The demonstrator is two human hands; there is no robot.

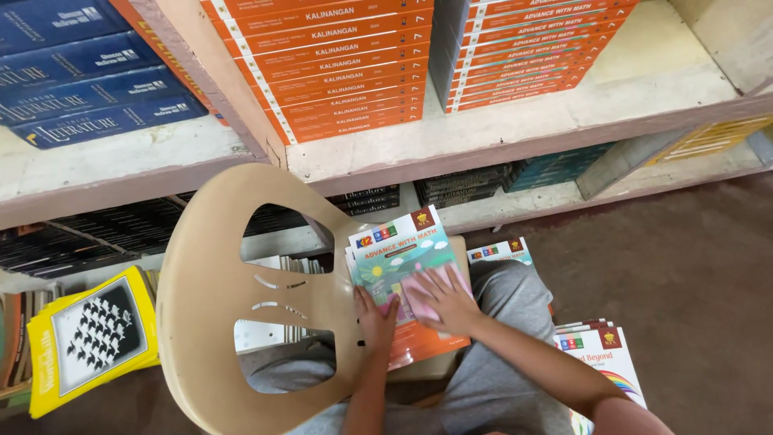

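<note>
Bookshelf backdrop; my left hand (pixel 375 320) and right hand (pixel 444 300) press flat, fingers spread, gripping nothing, on stack of glossy green-orange paperback workbooks (pixel 400 266) atop beige plastic chair (pixel 201 306). Stack likely heavy, slippery; I'd grip side edges.

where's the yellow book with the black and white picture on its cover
In the head view, the yellow book lies at lower left, under the shelf and just left of the tan plastic chair.

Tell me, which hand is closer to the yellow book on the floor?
Left. The left hand rests on the near left edge of the colourful book stack on the chair, the side toward the yellow book. The right hand lies flat further right, holding a pink cloth.
</note>
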